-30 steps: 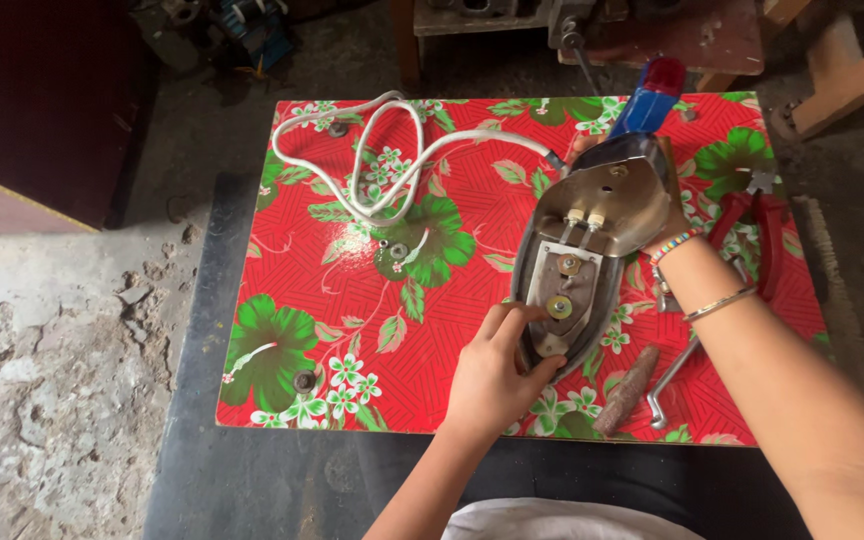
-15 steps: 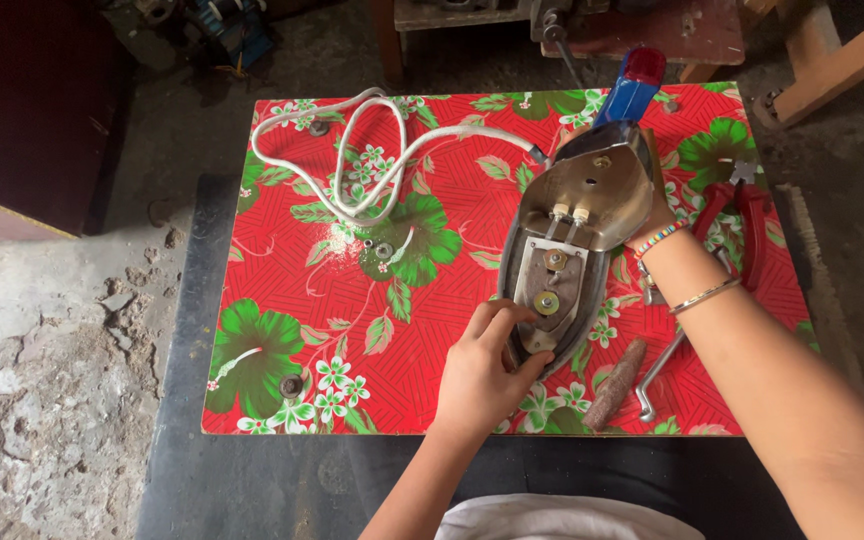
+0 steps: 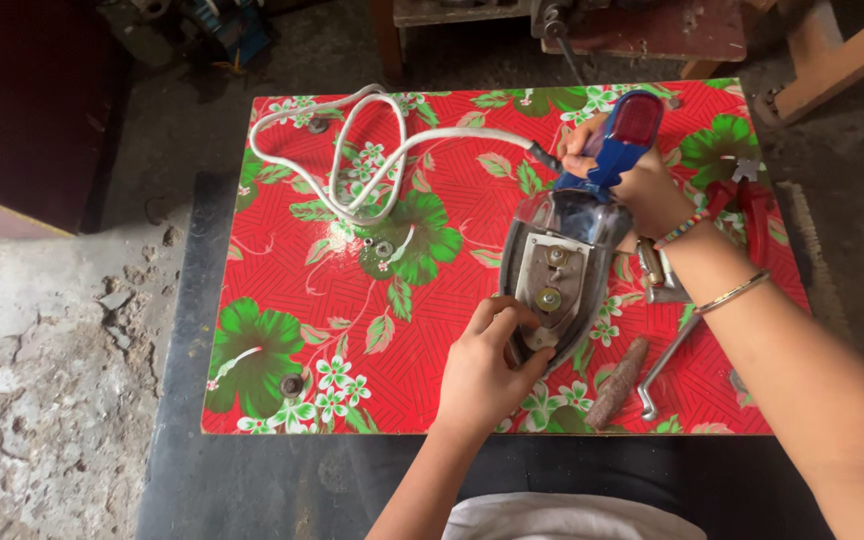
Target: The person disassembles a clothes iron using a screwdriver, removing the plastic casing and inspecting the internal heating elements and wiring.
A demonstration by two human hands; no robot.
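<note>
Fingers of the left hand point(image 3: 482, 365) curl over the pointed end of an upturned electric iron point(image 3: 562, 270), pressing on the edge of its exposed metal base near the front edge of the worktop point(image 3: 282, 420); this grip is closed lightly on the iron's tip. On the worktop's left half, a floral red-and-green cloth point(image 3: 452, 260) covers the surface, and a white power cord point(image 3: 352, 150) lies looped near the far left corner, running right toward the iron's rear. A few small screws or washers point(image 3: 384, 247) sit on the cloth near the middle, just left of the iron. The iron lies tilted, base plate up, right of the worktop's centre, with two round fittings showing on its inner plate. The right hand point(image 3: 632, 180) wraps around the iron's blue handle point(image 3: 620, 140) near the far edge, its grip closed firmly on it; beaded and thin metal bracelets circle the wrist. Just beside the iron to the right lies a metal tool point(image 3: 657, 275), partly hidden by the forearm. Red-handled pliers point(image 3: 747, 205) lie near the right edge. A brown-handled tool point(image 3: 617, 382) and a bent metal rod point(image 3: 664, 362) lie near the front right corner.
</note>
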